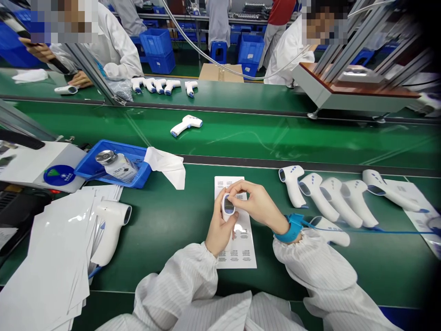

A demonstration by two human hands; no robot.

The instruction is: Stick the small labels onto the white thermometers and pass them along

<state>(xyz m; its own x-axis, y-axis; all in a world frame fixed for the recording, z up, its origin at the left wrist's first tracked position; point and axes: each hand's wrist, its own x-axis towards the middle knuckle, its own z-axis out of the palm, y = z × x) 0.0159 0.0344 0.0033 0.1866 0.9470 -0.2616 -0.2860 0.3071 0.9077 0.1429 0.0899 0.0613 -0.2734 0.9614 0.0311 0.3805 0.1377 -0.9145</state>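
My left hand (219, 227) is wrapped round a white infrared thermometer (228, 207), its small grey screen facing up at me. The fingers of my right hand (257, 201) are pinched together at the screen's upper right edge; whatever is between the fingertips is too small to make out. Under both hands lies a white sheet with rows of small printed labels (243, 255). A blue wrist strap (292, 227) with a cord circles my right wrist. To the right, several more white thermometers (319, 196) lie side by side, with another thermometer (330, 231) below them near my sleeve.
At left, papers (58, 243) lie under a thermometer (112, 230). Behind them, a blue tray (139, 180) holds a bottle (119, 166), with a white cloth (168, 165) on its edge. A single thermometer (186, 125) lies on the green conveyor belt (248, 138). Co-workers are across it.
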